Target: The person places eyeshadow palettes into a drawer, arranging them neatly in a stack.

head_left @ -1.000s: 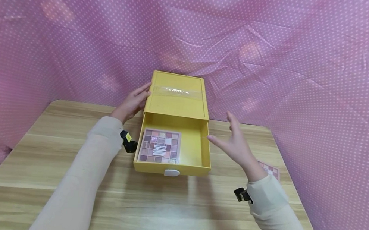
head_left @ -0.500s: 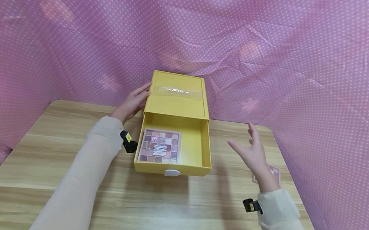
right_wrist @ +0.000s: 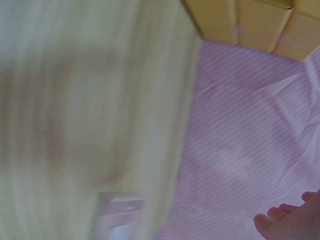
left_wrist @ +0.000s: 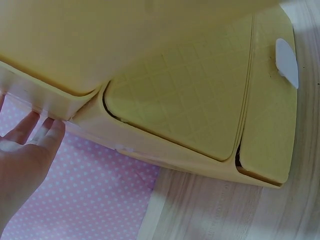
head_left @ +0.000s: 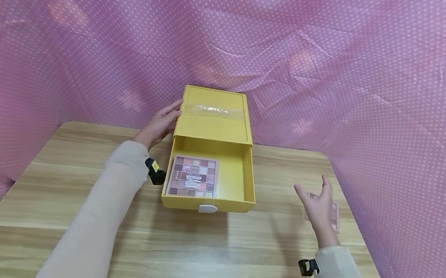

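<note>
My left hand rests its straight fingers against the left side of a yellow drawer cabinet. In the left wrist view the same hand touches the cabinet near an upper edge. The top drawer is pulled out, with an eyeshadow palette lying face up in its left part. On the right, my right hand hovers with thumb and fingers spread, holding nothing. Beneath it, partly hidden, a second eyeshadow palette lies on the table; the right wrist view catches a blurred corner of this palette.
A wooden table carries everything. Pink dotted cloth surrounds its back and sides. Below the pulled-out drawer, a closed lower drawer with a white handle shows in the left wrist view. Clear tape crosses the cabinet top.
My right hand has moved right and toward me, from beside the drawer to over the palette on the table. The left hand, cabinet and drawer have stayed in place.
</note>
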`<state>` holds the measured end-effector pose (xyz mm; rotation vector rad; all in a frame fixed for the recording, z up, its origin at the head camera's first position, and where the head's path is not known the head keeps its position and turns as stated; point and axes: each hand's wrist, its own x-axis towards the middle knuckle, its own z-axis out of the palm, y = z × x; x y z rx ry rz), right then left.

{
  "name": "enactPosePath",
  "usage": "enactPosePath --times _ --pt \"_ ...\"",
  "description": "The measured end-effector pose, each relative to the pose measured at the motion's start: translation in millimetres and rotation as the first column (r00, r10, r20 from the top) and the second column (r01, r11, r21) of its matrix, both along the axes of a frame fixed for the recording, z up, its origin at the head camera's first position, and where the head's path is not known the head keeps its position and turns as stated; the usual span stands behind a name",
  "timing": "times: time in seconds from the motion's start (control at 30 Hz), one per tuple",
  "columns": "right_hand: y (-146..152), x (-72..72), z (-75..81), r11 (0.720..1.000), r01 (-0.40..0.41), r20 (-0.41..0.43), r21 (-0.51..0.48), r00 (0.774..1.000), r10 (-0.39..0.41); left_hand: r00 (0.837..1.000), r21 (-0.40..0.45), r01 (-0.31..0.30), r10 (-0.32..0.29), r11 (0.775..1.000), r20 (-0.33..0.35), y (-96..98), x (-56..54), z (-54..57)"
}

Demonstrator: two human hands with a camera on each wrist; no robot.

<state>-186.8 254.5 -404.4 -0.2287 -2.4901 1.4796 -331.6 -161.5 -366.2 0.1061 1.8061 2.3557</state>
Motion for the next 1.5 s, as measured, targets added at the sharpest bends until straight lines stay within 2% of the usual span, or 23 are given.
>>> enactPosePath --times 0.2,0.3,0.53,0.7,0.97,1.13,1.3,1.5 --pt "11.4 4.2 -23.5 0.994 0.099 0.036 -0.040 0.995 -0.097 1.000 -0.004 0.001 -0.001 1.000 -0.004 0.7 0.0 0.1" --pt "16.0 5.9 -33.1 0.989 0.147 0.048 -0.026 0.988 -0.145 1.000 -0.003 0.003 -0.003 1.000 -0.007 1.3 0.1 -0.1" --pt "29.9 8.6 -55.9 0.964 0.249 0.011 0.097 0.968 -0.251 1.000 -0.001 -0.005 0.005 1.000 -0.004 1.8 2.1 -0.1" --pt "44.5 10.7 -70.4 0.940 0.300 0.048 0.164 0.949 -0.311 1.000 0.007 -0.016 0.016 1.000 -0.004 2.8 6.1 0.2" --pt "58.0 10.9 -87.6 0.921 0.325 0.185 0.213 0.913 -0.365 1.000 0.004 -0.028 0.028 1.000 0.002 5.2 10.5 1.4" --pt "65.8 9.5 -99.2 0.903 0.341 0.201 0.262 0.896 -0.397 1.000 0.002 -0.022 0.022 1.000 0.004 5.2 10.8 0.7" --pt "71.1 9.0 -102.3 0.883 0.343 0.230 0.320 0.876 -0.423 1.000 -0.007 -0.020 0.020 1.000 -0.002 4.1 11.4 1.1" --pt "74.7 7.2 -102.8 0.877 0.319 0.325 0.360 0.838 -0.439 1.000 -0.009 -0.025 0.025 1.000 0.000 4.9 9.3 0.9"
